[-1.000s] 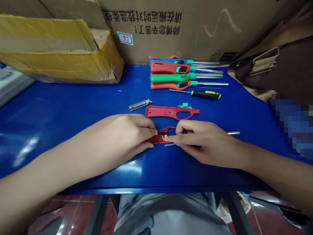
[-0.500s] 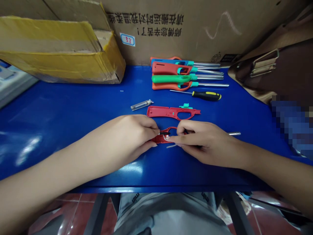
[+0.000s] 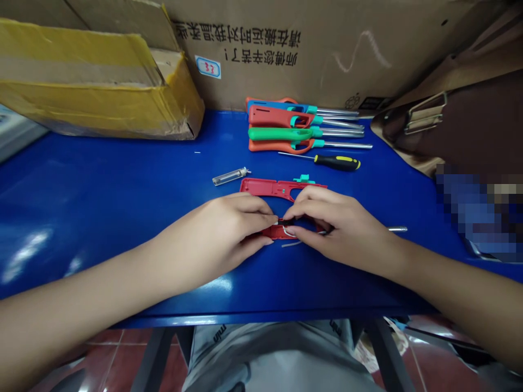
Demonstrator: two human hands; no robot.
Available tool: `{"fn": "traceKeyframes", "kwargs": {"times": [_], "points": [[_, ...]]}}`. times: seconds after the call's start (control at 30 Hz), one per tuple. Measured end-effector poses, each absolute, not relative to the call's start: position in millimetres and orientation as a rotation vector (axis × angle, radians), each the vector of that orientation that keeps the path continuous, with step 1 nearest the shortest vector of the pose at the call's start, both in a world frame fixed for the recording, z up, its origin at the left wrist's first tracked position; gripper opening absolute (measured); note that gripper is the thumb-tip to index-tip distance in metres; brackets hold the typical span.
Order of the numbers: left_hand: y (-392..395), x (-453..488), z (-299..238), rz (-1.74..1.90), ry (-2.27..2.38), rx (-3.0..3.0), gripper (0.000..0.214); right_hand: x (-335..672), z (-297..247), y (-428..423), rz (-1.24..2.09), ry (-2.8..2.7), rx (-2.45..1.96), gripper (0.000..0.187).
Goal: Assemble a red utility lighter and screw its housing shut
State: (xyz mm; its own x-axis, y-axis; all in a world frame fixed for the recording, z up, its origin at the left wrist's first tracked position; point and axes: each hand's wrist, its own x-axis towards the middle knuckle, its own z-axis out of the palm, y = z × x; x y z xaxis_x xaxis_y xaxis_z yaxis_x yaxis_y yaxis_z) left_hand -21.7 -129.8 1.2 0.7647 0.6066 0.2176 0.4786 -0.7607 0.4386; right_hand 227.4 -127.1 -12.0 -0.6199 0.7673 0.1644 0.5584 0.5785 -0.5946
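- A left hand (image 3: 223, 224) clamps the left end of the near shell (image 3: 280, 233), a red half lying on the blue table (image 3: 102, 218) between both hands.
- The right hand (image 3: 341, 222) bends over the shell's right part, thumb beside a white wire (image 3: 287, 231); whether its fingertips grip anything cannot be told.
- Just beyond lies the far shell (image 3: 261, 187), also red, partly covered by right-hand fingers.
- Farther left rests a clear tank (image 3: 229, 177); farther right, a screwdriver (image 3: 337, 162) beside stacked lighters (image 3: 280, 134).
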Motion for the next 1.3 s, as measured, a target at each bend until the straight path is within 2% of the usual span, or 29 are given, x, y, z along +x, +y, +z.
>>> {"fn": "traceKeyframes", "kwargs": {"times": [0.53,0.7,1.1,1.3], "points": [[-130.6,-18.3,1.7,0.525,0.87,2.633,0.024,226.0,-9.0,-137.3,0.403,-2.574,-1.216,0.01],[-131.6,-19.7,0.8,0.541,0.881,2.683,0.029,227.1,-7.9,-136.7,0.407,-2.575,-1.207,0.013],[-131.2,-20.4,1.6,0.52,0.796,2.712,0.026,228.1,-4.9,-134.4,0.382,-2.702,-1.168,0.02],[-130.6,-18.5,2.3,0.559,0.787,2.726,0.024,230.2,-6.9,-133.4,0.504,-2.659,-1.159,0.018]]}}
